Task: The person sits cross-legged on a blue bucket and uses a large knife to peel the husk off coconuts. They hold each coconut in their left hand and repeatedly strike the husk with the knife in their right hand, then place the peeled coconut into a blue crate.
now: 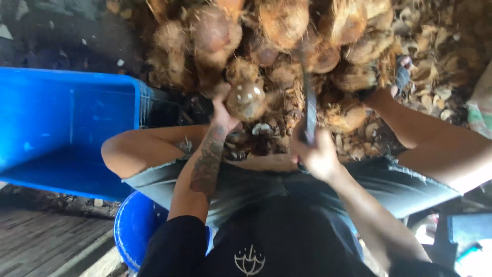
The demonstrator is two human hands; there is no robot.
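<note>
Our left hand (223,115) has its fingers wrapped under and behind a husked coconut (246,99), gripping it so its rounded, pale-spotted face turns up toward us and away from the heap. Our right hand (316,154) is clenched around the handle of a long knife (309,105), blade pointing up and away from our body, just beside the coconut but not touching it, as far as the blur lets us judge. We hold the nut low over our lap, between our knees, likely so that chips drop onto the litter of husk scraps (369,143) below. Beyond it rises a pile of fibrous brown coconuts (277,36), within easy reach. A blue crate (61,123) stands open at our left side, and a blue bucket (130,231) sits under our left knee.
</note>
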